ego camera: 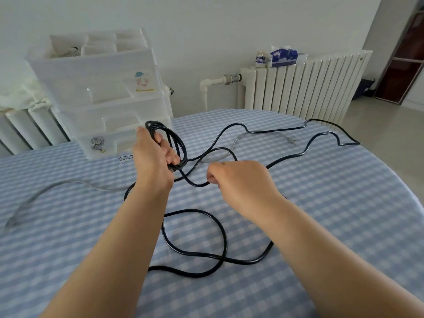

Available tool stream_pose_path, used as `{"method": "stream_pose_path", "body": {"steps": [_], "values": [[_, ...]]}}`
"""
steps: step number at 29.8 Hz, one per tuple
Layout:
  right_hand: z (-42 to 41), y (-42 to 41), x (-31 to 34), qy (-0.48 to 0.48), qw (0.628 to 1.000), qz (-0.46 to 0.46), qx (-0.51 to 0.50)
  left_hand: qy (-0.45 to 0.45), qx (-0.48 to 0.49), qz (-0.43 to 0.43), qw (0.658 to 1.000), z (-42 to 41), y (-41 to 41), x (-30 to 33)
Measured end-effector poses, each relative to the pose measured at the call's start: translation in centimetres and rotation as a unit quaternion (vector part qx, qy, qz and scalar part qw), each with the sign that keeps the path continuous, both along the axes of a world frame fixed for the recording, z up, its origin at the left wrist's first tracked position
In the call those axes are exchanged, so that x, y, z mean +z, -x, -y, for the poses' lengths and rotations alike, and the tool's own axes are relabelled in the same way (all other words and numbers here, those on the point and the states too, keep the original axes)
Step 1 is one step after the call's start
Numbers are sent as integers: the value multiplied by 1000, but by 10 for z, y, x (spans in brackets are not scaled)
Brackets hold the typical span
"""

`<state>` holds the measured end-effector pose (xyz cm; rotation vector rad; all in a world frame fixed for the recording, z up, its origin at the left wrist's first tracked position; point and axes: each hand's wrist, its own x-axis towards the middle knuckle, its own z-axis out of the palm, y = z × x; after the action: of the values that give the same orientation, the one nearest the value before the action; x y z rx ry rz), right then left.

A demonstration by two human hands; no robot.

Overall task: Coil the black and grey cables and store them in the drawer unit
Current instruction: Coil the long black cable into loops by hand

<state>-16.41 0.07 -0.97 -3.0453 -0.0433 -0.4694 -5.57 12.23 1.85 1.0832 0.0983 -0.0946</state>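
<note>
The big round table with the blue and white checked cloth (332, 203) holds everything. At its far left edge stands the see-through plastic drawer unit (98, 97), and all its drawers look closed. The long black cable (195, 246) lies in loose loops on the cloth, in front of the drawer unit and off to its right. The thin grey cable (46, 189) lies flat on the cloth, partly under the black one. Just in front of the drawer unit, the left hand (153, 154) curls its fingers around a small bundle of black loops. The right hand (241, 182) is just to the right of it and pinches the next bit of black cable. That bit runs sideways between both hands, so the right hand is best placed to bring it over.
</note>
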Motion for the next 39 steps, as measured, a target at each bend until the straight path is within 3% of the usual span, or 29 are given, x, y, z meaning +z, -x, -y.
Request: {"method": "stream_pose_path", "body": {"steps": [6,13,16,20,23,28,33,37,39], "values": [[7,-1,0,6,1000,10,-23,-2,-26,-6,1000,1,3,0],[0,3,8,-10,995,75,71,-132,-35,69,988,10,14,-4],[-3,3,9,-7,993,90,71,-247,-107,130,954,18,22,-11],[0,11,23,-58,993,97,40,-391,-219,159,880,23,26,-21],[8,14,28,-105,992,71,25,-352,-345,156,856,21,30,-20],[25,5,23,-286,956,60,-2,-243,-485,57,838,17,31,-15],[39,4,21,-353,933,62,-20,-93,-593,-7,799,15,29,-15],[53,3,24,-414,909,-45,-7,-45,-628,3,777,13,30,-16],[60,9,29,-448,884,-129,34,-41,-623,12,781,14,32,-18]]}}
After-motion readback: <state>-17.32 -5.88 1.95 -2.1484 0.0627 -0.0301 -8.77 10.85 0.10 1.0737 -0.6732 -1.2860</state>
